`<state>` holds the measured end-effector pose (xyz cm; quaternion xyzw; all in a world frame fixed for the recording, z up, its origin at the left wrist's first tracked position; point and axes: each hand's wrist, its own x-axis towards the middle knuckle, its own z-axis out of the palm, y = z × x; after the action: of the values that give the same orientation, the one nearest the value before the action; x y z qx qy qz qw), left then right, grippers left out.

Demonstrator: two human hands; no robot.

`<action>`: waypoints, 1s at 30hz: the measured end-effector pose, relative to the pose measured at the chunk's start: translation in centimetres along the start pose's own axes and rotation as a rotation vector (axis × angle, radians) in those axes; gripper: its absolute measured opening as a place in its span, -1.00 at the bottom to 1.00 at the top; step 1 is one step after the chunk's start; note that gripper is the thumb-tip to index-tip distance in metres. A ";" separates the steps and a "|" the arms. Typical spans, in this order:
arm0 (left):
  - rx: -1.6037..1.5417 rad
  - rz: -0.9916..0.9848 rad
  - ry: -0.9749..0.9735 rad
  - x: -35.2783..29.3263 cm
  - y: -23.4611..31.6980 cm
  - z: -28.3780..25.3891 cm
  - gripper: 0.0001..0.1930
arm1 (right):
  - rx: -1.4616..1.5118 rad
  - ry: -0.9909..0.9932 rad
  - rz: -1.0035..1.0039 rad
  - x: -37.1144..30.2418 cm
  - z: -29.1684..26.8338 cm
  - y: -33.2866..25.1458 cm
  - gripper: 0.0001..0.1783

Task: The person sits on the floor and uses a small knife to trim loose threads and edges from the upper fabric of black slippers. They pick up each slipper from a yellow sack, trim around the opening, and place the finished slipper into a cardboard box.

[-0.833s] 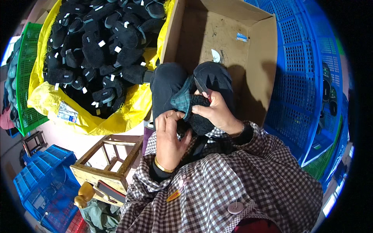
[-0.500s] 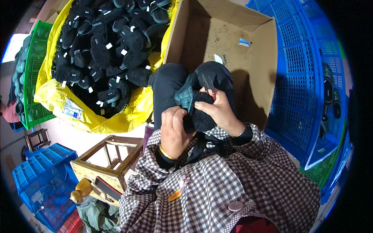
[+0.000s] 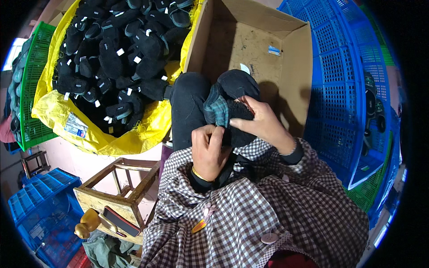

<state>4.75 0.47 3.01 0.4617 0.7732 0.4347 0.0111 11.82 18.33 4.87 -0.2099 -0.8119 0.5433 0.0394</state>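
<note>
Since the earlier frame, the left hand (image 3: 209,154) has moved in under the black slipper (image 3: 240,134) on the lap, and the right hand (image 3: 266,123) has spread a little; the blade that showed beyond its fingers is out of sight. Tall blue baskets (image 3: 333,89) stand along the right side, next to an open cardboard box (image 3: 268,40) just beyond the knees. Left of the box a yellow sack (image 3: 143,134) gapes open, heaped with fuzzy black slippers (image 3: 111,58), many with small white tags. Green and blue baskets line the far left. A brown-and-white checked coat (image 3: 223,223) covers the person's body, over dark trousers (image 3: 190,107). Beside the left sleeve is a wooden stool (image 3: 89,196), with a dark phone (image 3: 123,221) on it.

Between the two hands, close against the thighs, lies the slipper — fleecy, with green plaid cloth (image 3: 215,107) along its left side. The left thumb and fingers come together, pinching the near end of that cloth. On the right hand, thumb and fingers stand apart: the thumb rests on the fleece and the fingers bend over the far end — how firmly they grip cannot be told. Inside the box lie a white scrap (image 3: 245,68) and a blue scrap (image 3: 274,50).
</note>
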 end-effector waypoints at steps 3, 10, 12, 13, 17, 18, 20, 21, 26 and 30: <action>-0.066 -0.061 0.044 -0.8 -0.2 0.0 -0.38 | -0.105 -0.131 0.059 -1.1 -1.6 -1.9 -0.30; -0.114 -0.122 0.088 -1.7 -0.9 0.4 -0.32 | 0.097 -0.312 0.101 -1.2 -1.6 -2.1 -0.23; -0.113 -0.149 0.128 -1.8 -1.1 0.7 -0.34 | 0.304 -0.377 0.212 -1.0 -1.0 -2.0 -0.23; -0.134 -0.175 0.157 -1.9 -1.2 1.0 -0.37 | 0.407 -0.406 0.269 -0.9 -0.8 -2.0 -0.23; -0.135 -0.211 0.163 -1.9 -1.3 1.0 -0.44 | 0.338 -0.378 0.333 -0.9 -0.2 -2.1 -0.29; -0.136 -0.217 0.160 -1.9 -1.6 1.4 -0.47 | 0.336 -0.380 0.383 -1.0 -0.1 -2.3 -0.30; -0.139 -0.252 0.149 -1.8 -1.8 1.7 -0.51 | 0.370 -0.370 0.454 -1.0 0.0 -3.1 -0.34; -0.141 -0.283 0.141 -1.6 -1.7 1.6 -0.53 | 0.405 -0.360 0.473 -0.8 0.2 -3.9 -0.36; -0.169 -0.394 0.099 -0.4 -1.1 0.2 -0.57 | 0.361 -0.295 0.276 0.1 1.1 -4.7 -0.43; -0.397 -0.593 0.118 0.6 -0.9 -0.6 -0.57 | 0.253 -0.226 0.294 1.7 2.0 -5.3 -0.43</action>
<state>3.51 0.34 3.08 0.1803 0.7733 0.5802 0.1812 8.10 15.58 8.55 -0.2571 -0.6973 0.6607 -0.1057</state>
